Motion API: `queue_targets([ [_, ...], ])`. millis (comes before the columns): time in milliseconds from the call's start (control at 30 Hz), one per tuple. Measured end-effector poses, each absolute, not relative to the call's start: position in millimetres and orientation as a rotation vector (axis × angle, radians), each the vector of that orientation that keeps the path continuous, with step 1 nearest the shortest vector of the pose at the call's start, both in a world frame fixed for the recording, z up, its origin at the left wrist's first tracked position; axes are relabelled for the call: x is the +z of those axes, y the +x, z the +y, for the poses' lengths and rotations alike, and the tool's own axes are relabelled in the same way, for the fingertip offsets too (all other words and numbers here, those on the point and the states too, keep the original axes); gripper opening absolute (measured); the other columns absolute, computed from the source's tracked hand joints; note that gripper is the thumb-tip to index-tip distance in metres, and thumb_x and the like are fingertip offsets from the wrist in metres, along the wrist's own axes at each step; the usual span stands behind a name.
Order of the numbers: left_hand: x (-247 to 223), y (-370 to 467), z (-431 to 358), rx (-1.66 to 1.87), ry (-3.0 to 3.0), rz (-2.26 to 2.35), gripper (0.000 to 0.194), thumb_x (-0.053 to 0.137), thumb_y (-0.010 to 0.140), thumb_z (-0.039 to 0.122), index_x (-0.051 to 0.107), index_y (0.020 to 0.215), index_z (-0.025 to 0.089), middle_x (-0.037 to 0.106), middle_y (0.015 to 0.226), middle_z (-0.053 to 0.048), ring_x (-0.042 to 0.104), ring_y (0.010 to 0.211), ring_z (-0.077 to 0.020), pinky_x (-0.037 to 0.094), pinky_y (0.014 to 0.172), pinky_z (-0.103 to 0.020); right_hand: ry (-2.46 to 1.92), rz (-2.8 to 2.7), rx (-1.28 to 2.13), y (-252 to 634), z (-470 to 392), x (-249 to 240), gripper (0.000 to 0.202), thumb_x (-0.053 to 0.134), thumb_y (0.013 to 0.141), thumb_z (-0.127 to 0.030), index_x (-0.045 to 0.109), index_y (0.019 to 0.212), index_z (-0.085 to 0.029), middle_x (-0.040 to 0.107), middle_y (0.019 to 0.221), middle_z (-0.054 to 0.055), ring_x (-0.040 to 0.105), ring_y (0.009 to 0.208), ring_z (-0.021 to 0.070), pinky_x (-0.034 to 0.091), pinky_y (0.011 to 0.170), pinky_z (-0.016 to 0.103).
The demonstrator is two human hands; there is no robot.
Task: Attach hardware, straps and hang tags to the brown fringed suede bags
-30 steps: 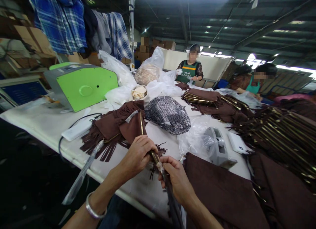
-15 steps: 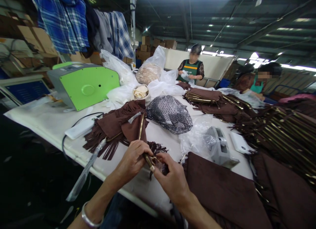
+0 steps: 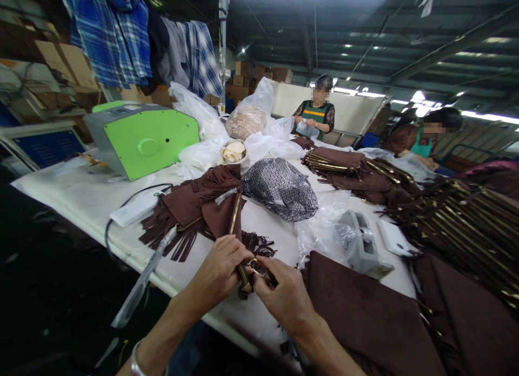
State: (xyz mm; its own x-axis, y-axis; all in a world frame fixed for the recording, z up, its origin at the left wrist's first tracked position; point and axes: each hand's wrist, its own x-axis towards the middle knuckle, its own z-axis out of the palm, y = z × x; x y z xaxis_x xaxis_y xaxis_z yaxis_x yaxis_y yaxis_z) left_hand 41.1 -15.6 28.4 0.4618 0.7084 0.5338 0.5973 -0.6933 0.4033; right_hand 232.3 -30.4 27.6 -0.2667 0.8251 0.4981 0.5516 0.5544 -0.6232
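A brown fringed bag [image 3: 221, 216] with a gold zipper [image 3: 235, 209] lies on the table, its zipper end reaching toward me. My left hand [image 3: 223, 268] is closed around that zipper end. Close beside it, my right hand [image 3: 281, 284] pinches a small gold metal clasp [image 3: 254, 266] against the zipper's end. Dark material shows between the right fingers, but its kind is hidden. Dark fringe strands [image 3: 261, 243] spread just beyond both hands. A plastic-wrapped strap [image 3: 148, 276] hangs from the bag over the table's front edge.
A green and grey machine [image 3: 152, 141] stands at the left. Beyond the bag sits a black-and-white patterned bundle [image 3: 279, 189]. A grey tape dispenser [image 3: 363, 241], a brown panel [image 3: 365, 306] and stacked zippered pieces [image 3: 466, 225] occupy the right. Two people work across the table.
Both hands stay together at the zipper end and have shifted slightly. The gold clasp now shows more clearly between the fingers. The whole view has moved a little.
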Motion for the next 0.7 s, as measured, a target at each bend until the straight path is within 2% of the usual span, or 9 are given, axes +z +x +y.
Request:
queue_targets([
  [200,27.6,43.6,-22.0,1.072,2.563,1.263,0.011,0.059,0.087,0.015,0.056,0.096,0.02,0.062,0.094,-0.002,0.056,0.095,-0.02,0.033,0.106,-0.045,-1.137,-1.902,0.416,228.6,-31.4,23.8,0.03,0.058,0.076,-0.014,0.072,0.103,-0.018,0.076,0.091,0.006,0.072,0.078,0.0191,0.058,0.074,0.026],
  [300,24.6,45.3,-24.6,1.072,2.556,1.294,0.017,0.056,0.082,0.008,0.055,0.094,0.02,0.063,0.096,-0.002,0.057,0.096,-0.0201,0.034,0.106,-0.046,-1.116,-1.921,0.334,227.4,-28.6,16.7,0.031,0.056,0.08,-0.015,0.07,0.107,-0.017,0.076,0.094,0.007,0.073,0.081,0.0195,0.058,0.076,0.026],
  [400,20.0,45.5,-25.8,1.051,2.541,1.269,0.027,0.051,0.078,0.003,0.054,0.099,0.02,0.063,0.1,-0.003,0.058,0.099,-0.0201,0.036,0.108,-0.047,-1.122,-1.987,0.25,226.7,-24.3,10.0,0.033,0.054,0.083,-0.015,0.067,0.113,-0.015,0.075,0.099,0.009,0.073,0.086,0.0218,0.059,0.081,0.03],
  [567,9.2,41.7,-24.5,1.112,2.488,1.231,0.029,0.045,0.081,0.002,0.051,0.103,0.02,0.064,0.095,-0.004,0.06,0.094,-0.0193,0.04,0.106,-0.047,-1.124,-2.041,0.259,220.4,-15.8,7.4,0.033,0.053,0.085,-0.016,0.065,0.116,-0.014,0.074,0.105,0.012,0.072,0.093,0.0231,0.059,0.084,0.033],
  [700,-2.0,36.3,-24.2,1.259,2.448,1.25,0.034,0.047,0.082,0.004,0.051,0.112,0.02,0.065,0.104,-0.006,0.06,0.105,-0.022,0.042,0.105,-0.047,-1.128,-2.013,0.333,213.3,-10.6,9.5,0.034,0.053,0.083,-0.013,0.066,0.114,-0.013,0.074,0.105,0.011,0.072,0.094,0.0232,0.058,0.085,0.034],
])
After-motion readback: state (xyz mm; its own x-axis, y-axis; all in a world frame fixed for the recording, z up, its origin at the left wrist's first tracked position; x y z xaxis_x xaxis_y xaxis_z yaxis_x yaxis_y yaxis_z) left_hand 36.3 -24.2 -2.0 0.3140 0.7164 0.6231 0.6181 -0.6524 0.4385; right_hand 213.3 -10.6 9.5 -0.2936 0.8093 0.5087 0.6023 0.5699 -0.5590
